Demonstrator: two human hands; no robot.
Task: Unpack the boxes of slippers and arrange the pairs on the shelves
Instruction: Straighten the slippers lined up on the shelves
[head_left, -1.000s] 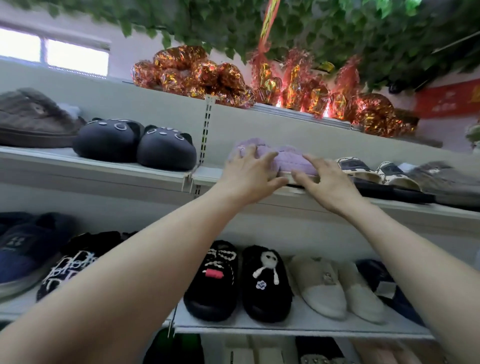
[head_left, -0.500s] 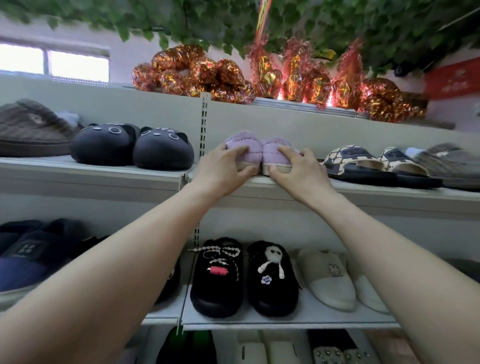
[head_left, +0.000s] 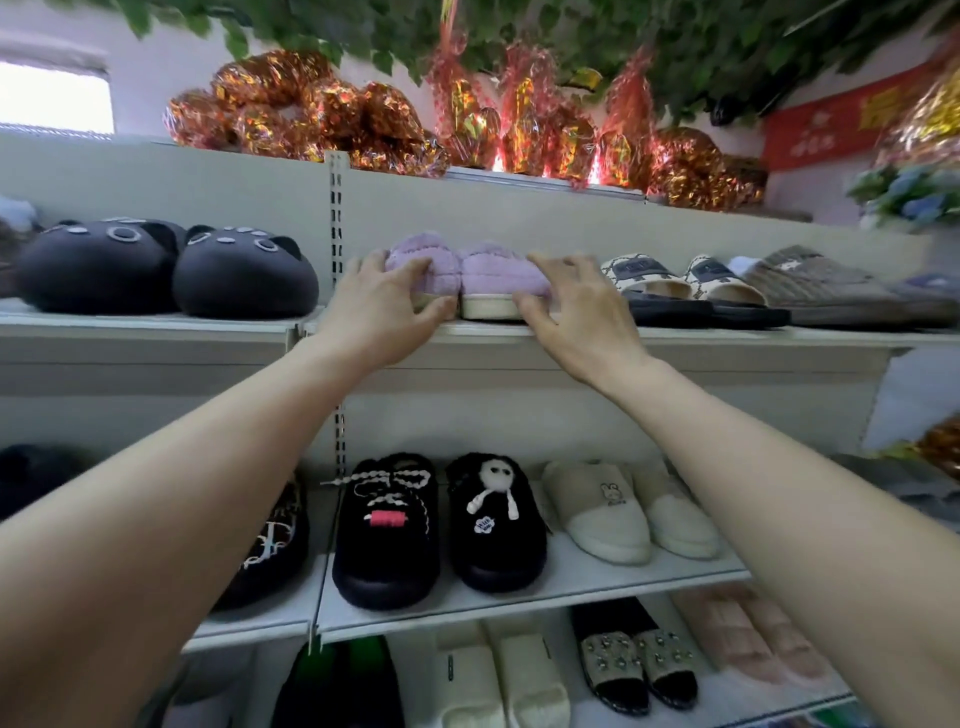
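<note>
Frame centre, upper shelf (head_left: 727, 339): left hand (head_left: 382, 312) grasps left purple slipper (head_left: 427, 264); right hand (head_left: 579, 314) grasps right purple slipper (head_left: 494, 274); slippers touching.

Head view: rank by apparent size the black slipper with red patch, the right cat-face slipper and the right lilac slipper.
1. black slipper with red patch, though nearer the camera, so unsure
2. right cat-face slipper
3. right lilac slipper
</note>
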